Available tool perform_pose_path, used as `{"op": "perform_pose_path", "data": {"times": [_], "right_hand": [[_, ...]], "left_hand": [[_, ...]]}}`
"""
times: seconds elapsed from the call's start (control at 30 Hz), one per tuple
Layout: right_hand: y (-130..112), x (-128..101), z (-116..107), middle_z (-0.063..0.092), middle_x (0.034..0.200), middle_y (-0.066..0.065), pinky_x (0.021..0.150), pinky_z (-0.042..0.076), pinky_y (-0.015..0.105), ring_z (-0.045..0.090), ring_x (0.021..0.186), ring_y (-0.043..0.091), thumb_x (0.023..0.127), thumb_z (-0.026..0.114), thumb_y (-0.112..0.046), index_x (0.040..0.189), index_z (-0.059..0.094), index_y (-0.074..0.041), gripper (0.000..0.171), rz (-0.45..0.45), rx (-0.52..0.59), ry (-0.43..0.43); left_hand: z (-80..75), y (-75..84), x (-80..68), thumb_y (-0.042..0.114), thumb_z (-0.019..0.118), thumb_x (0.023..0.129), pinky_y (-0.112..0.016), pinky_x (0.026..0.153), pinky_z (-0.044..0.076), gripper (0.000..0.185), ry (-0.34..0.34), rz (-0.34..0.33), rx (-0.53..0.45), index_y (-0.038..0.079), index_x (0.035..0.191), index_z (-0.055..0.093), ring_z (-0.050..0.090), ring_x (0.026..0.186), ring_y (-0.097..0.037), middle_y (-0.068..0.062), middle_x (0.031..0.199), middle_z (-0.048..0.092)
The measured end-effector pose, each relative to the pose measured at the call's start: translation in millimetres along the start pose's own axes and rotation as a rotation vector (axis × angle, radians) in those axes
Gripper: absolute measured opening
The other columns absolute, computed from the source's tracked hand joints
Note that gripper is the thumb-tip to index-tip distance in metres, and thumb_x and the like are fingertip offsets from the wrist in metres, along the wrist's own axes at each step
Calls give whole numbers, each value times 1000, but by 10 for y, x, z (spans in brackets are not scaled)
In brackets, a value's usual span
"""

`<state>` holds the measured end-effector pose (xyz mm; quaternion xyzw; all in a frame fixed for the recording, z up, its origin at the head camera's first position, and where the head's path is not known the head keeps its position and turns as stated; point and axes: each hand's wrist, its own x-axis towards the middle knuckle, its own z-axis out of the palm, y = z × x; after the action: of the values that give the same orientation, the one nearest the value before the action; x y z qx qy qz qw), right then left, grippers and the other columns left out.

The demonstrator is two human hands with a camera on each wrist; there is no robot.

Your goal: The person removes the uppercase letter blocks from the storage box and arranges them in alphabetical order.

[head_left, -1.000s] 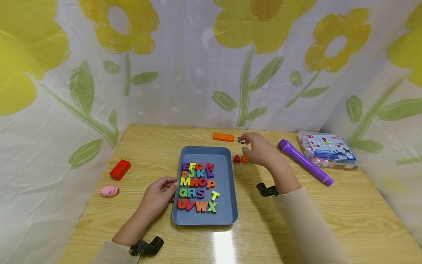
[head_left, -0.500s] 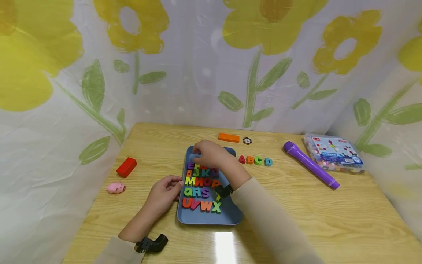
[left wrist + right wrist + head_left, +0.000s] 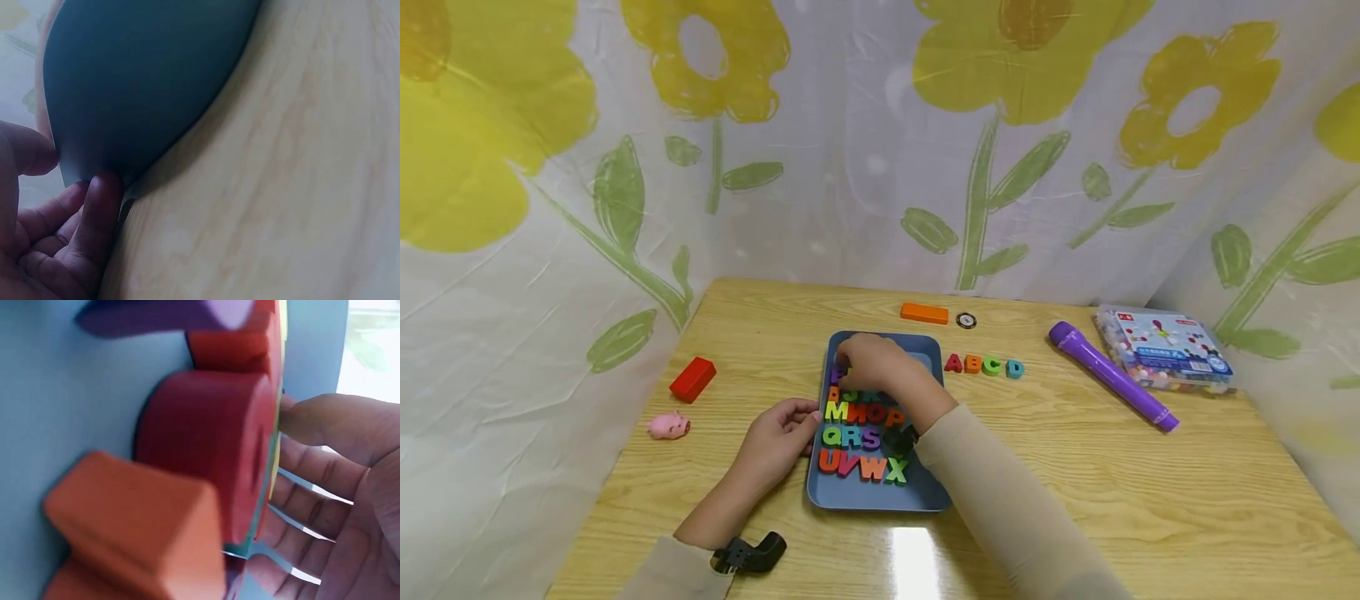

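Colourful letter pieces lie in rows in the blue-grey tray (image 3: 887,505). My left hand (image 3: 778,437) holds the tray's left rim; in the left wrist view its thumb and fingers (image 3: 100,200) pinch the tray wall. My right hand (image 3: 874,363) reaches down into the tray's far left part, fingertips right at the purple E (image 3: 837,374), covering the neighbouring letters. In the right wrist view, the orange P (image 3: 137,519) and dark red O (image 3: 194,425) partly hide its fingertips; I cannot tell whether they grip a letter. A red A (image 3: 953,363), orange B, green C and blue D stand right of the tray.
Behind the tray lie an orange block (image 3: 924,313) and a round chip (image 3: 966,321). A purple toy microphone (image 3: 1112,375) and a clear box of beads (image 3: 1172,350) lie right. A red block (image 3: 692,380) and pink toy pig (image 3: 668,426) sit left.
My right hand has moved left from above the row beside the tray, then lowered to the letters at the tray's far left. My left hand has stayed on the rim. The view has shifted slightly.
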<state>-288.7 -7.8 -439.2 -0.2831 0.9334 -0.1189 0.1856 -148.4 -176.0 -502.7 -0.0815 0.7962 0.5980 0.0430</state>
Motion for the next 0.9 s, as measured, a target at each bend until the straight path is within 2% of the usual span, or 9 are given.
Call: {"op": "perform_pose_path", "data": {"times": [0.2,0.37,0.6,0.77,0.9], "right_hand": [[-3,14,30,74,123,3,98,59,42,66,99,19,101,78,-32,130,76,-16,33,3,-25,32],[24,-17,21,74,124,2,96,60,41,65,98,19,101,76,-31,132,75,-16,34,3,17,55],[117,-267,-219,74,125,6,101,60,44,67,106,23,101,75,-24,132,73,-11,33,-58,126,139],[381,-532,-384,75,118,7,96,61,45,69,104,24,101,74,-22,125,72,-10,27,-77,190,246],[680,-756,-432,76,115,7,90,62,43,70,102,24,100,74,-19,124,72,-9,27,-47,231,299]], "left_hand": [[-2,10,-10,24,67,109,-26,74,63,31,-2,2,-5,2,132,71,71,89,-17,-15,112,72],[2,8,-6,23,68,109,-24,73,62,31,-1,8,-10,1,131,71,71,89,-17,-15,111,72],[3,0,1,24,69,108,-23,72,62,32,-1,8,-11,1,131,71,71,88,-17,-15,111,73],[6,-3,1,26,69,108,-24,73,62,34,-5,-4,-6,2,132,71,71,89,-16,-15,113,72],[1,-2,-6,26,68,109,-26,73,63,35,-5,-1,8,1,134,70,71,89,-17,-15,114,72]]}}
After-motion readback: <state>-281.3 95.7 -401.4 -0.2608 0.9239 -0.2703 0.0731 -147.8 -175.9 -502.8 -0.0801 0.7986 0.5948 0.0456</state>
